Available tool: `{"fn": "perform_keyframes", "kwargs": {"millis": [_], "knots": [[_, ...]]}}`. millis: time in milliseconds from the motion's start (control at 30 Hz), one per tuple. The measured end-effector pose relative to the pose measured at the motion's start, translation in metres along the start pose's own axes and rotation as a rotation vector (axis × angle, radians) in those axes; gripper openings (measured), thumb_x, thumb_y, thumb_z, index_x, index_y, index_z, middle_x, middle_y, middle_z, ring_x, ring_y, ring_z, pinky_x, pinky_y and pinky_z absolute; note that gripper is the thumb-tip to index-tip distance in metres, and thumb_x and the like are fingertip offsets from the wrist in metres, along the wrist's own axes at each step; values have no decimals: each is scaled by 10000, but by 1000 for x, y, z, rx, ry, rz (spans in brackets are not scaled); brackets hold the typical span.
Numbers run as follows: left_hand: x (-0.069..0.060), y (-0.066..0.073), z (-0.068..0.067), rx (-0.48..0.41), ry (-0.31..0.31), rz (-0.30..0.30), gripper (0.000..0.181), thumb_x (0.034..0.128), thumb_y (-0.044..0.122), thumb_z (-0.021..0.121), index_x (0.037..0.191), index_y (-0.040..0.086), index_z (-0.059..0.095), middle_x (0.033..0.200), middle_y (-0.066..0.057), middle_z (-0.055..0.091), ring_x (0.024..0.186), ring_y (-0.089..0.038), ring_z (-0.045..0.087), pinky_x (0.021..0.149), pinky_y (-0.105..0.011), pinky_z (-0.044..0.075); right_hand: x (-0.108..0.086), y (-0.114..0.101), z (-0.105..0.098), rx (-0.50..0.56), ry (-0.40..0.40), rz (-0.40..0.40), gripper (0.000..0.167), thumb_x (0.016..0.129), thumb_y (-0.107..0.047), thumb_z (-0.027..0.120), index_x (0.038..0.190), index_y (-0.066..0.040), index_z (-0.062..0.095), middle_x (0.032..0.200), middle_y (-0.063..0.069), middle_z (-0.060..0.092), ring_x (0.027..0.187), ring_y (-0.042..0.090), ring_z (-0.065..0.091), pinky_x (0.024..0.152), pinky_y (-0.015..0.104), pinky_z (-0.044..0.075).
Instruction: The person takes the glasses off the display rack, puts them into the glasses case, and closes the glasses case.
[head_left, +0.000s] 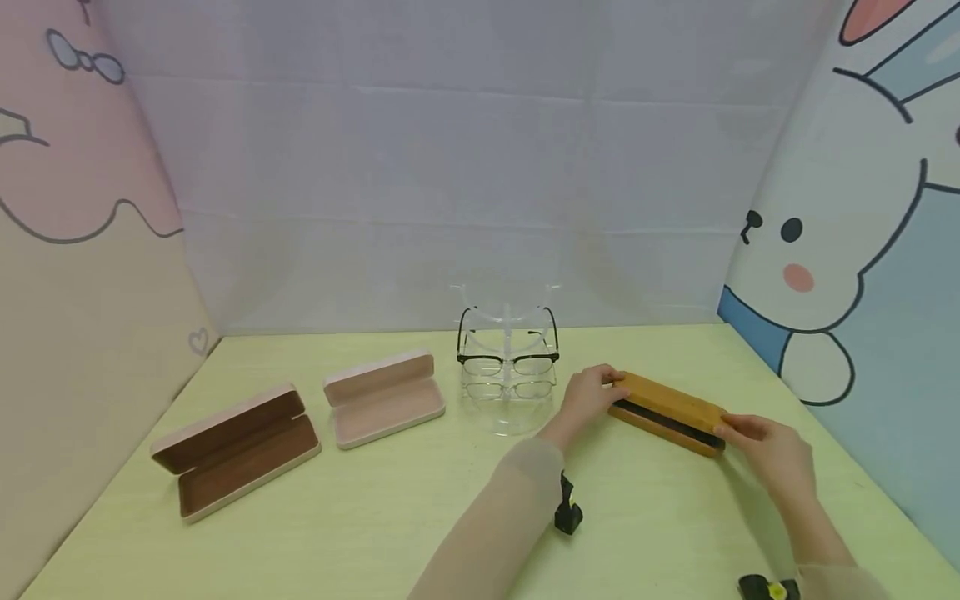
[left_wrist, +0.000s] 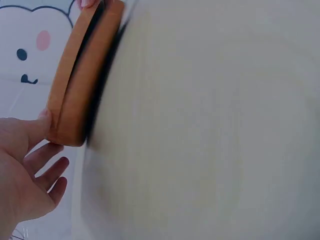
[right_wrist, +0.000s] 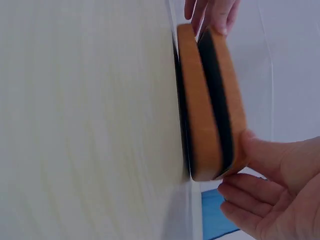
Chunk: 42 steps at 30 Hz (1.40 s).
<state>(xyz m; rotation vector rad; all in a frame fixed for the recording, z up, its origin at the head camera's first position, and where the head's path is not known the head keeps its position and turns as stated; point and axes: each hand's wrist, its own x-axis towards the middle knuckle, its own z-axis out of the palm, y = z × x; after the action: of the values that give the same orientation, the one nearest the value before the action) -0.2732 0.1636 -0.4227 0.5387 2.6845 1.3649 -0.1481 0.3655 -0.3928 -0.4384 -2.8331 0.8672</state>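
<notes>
A mustard-brown glasses case [head_left: 670, 402] lies at the right of the table, its lid parted from the base by a narrow dark gap. At its left end my left hand [head_left: 588, 397] pinches the lid between thumb and fingers. My right hand [head_left: 776, 458] holds the lid at the opposite end, thumb on the front edge. In the left wrist view the left thumb presses the end of the case [left_wrist: 92, 75], with the lower fingers spread loosely. The right wrist view shows the right thumb on the lid [right_wrist: 232, 95] and fingers curled beneath its end.
Left of my hands, a clear display stand [head_left: 507, 333] bears black-rimmed glasses [head_left: 483, 361] and thin-framed glasses [head_left: 486, 390]. Farther left are an open pink glasses case [head_left: 390, 408] and an open case with brown lining [head_left: 247, 467]. Printed walls [head_left: 825, 250] border the table.
</notes>
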Motion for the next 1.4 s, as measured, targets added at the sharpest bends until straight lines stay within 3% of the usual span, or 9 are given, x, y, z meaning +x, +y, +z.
{"fn": "perform_keyframes", "kwargs": {"millis": [100,233,400,533,667,900,1100,1400], "knots": [[-6,-1,3,35,16,-21,245,797,245,698,1037,215,662,1108,90,647,1068,-105,565,920,-238,401,-2,-2,4,-96,55,-68,448,839,-329,634,1075,51,625,1084,273,589,1017,497,495,779,520,369],[-11,0,5,45,47,-42,251,784,212,710,1030,216,658,1115,80,645,1060,-121,562,920,-259,396,-2,-5,7,-132,63,-68,399,820,-261,656,1049,65,629,1053,275,602,977,491,508,795,522,329],[-13,1,6,61,31,-58,264,804,218,692,1064,214,643,1119,82,640,1035,-98,570,865,-218,428,-1,-6,6,-127,9,-27,430,829,-273,642,1088,69,608,1092,286,581,998,493,490,818,543,322],[-18,0,4,107,3,-23,283,821,254,675,1093,184,642,1089,76,648,971,-61,584,790,-179,442,1,-10,3,-134,-56,-6,435,854,-285,606,1122,57,594,1125,305,555,1008,497,478,807,546,353],[-26,3,-3,165,-17,12,277,839,320,644,1082,187,652,1061,81,643,930,-65,581,779,-189,444,1,-16,0,-157,-88,-11,374,889,-228,545,1120,63,587,1153,335,518,1000,500,480,775,535,395],[-41,10,-21,161,-9,7,250,864,352,601,1068,223,663,1124,52,612,1084,-122,546,898,-248,431,0,-36,3,-110,-38,-70,362,903,-219,528,1116,68,587,1144,322,537,980,458,511,752,500,427],[-52,2,-34,126,-14,33,200,874,316,591,1016,207,679,1055,62,630,967,-101,577,797,-224,454,5,-55,6,-60,-88,-90,378,926,-252,494,1141,45,584,1180,303,527,1062,468,463,854,565,374],[-75,-9,-58,91,-78,60,167,873,257,591,982,171,683,929,77,662,795,-32,577,660,-166,437,6,-84,21,20,-71,-145,406,931,-314,486,1144,13,597,1204,281,529,1088,452,471,864,543,382]]}}
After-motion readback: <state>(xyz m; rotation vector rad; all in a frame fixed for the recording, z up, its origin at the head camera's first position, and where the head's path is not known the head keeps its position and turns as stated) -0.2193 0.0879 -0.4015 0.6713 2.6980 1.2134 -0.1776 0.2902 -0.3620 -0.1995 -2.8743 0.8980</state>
